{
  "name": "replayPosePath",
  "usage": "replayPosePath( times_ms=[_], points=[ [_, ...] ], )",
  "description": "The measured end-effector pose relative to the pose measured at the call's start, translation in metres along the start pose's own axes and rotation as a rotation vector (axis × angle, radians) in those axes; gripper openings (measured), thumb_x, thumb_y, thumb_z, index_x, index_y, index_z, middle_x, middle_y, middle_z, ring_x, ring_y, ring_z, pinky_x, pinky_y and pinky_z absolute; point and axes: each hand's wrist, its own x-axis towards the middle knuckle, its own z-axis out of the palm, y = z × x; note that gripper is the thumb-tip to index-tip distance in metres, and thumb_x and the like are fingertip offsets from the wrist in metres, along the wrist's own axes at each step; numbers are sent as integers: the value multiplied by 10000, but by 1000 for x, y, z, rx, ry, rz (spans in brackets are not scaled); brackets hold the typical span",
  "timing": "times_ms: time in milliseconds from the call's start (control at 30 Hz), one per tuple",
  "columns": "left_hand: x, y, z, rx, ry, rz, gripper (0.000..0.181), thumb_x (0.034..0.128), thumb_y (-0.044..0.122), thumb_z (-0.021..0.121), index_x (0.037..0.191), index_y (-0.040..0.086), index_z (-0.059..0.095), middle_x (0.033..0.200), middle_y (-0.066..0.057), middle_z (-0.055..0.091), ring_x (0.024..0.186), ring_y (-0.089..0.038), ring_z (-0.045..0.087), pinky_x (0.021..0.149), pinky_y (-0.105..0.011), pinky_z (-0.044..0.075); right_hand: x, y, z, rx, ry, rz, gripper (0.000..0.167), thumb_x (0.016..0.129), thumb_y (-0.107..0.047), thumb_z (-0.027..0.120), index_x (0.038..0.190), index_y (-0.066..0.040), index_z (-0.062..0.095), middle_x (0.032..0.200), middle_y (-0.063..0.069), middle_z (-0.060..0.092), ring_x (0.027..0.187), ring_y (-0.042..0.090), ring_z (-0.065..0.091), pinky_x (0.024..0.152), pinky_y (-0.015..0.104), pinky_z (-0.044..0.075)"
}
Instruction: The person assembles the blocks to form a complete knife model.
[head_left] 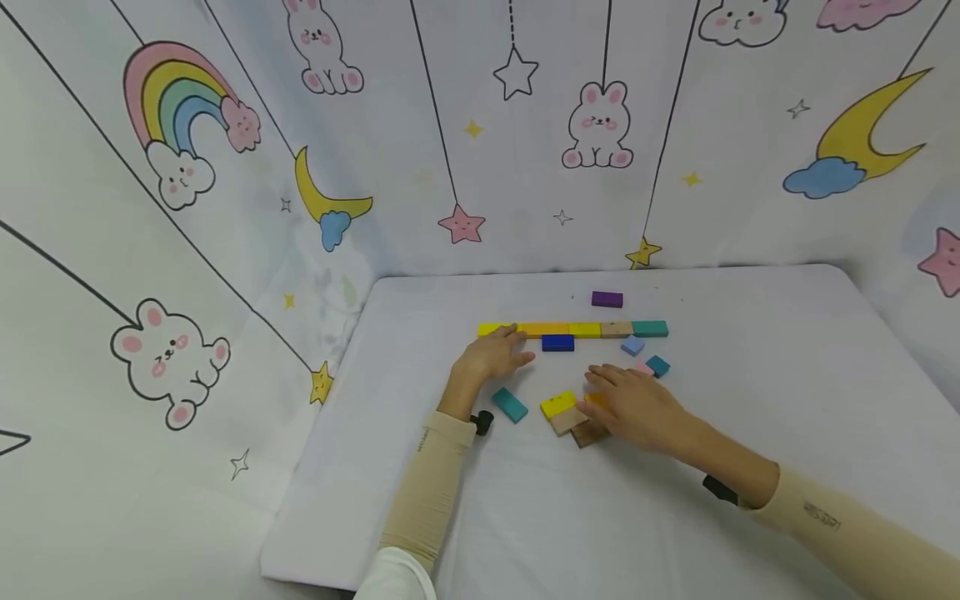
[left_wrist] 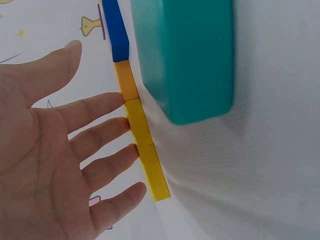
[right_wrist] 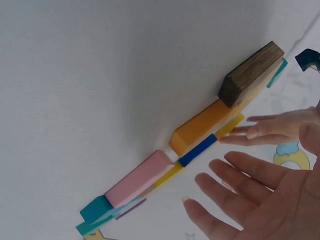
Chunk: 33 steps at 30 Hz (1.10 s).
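A straight row of blocks is laid along the far edge of the tabletop (head_left: pixel 757 383), somewhat in from it. From the left edge's side rightward, it is made up of a yellow end block (left_wrist: pixel 148 150), an orange row block (head_left: pixel 546 330), a yellow middle block (head_left: pixel 584 330), a wooden block (head_left: pixel 616 330) and a teal end block (head_left: pixel 649 328). The yellow end block is touched by the left hand (head_left: pixel 491 356), whose fingers are stretched out and whose grip is released.

A dark blue block (head_left: pixel 558 342) is placed just on the near side of the row; a purple block (head_left: pixel 607 299) is set between the row and the far edge.

The right hand (head_left: pixel 643 408) is held with its fingers extended, its grip likewise released. A loose orange block (right_wrist: pixel 199 126) is partly covered by it in the head view; whether that block is touched cannot be told. Beside it, a loose yellow block (head_left: pixel 558 405), a pale block (head_left: pixel 567 421) and a dark brown block (head_left: pixel 589 433) are clustered. Toward the right edge, a pink block (right_wrist: pixel 140 177) is partly hidden by the right hand, with a small teal block (head_left: pixel 657 366) just beside it and a light blue block (head_left: pixel 632 345) near. A loose teal block (head_left: pixel 510 405) is left apart, on the left edge's side of the cluster.
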Motion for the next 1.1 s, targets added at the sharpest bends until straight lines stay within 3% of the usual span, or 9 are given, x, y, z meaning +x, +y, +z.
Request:
replayPosePath(
  times_ms=[400,867,1100],
  points=[
    [-1,-1,-1,-23,-3,4,623,1085,536,479,1619,223,415,1722,-24,268,1559,-276,305,1214,-539,361,-29,-3,1,49,5,15,535,1049,-469,605,1372,-47,661,1479,197,578,1393,396,517,1134,648,407],
    [0,0,-1,-15,-12,11,630,1085,554,459,1625,235,401,1727,-11,253,1561,-274,301,1214,-535,363,-49,-12,5,5,-37,46,650,1039,-513,602,1435,1,605,1472,196,589,1360,393,554,1117,611,445],
    [0,-1,-1,-16,-12,4,627,1085,550,464,1623,233,405,1726,-14,257,1561,-274,302,1214,-530,363,-51,-12,10,-45,-10,9,689,1024,-534,615,1438,17,600,1486,191,581,1360,381,559,1121,617,439]
  ],
)
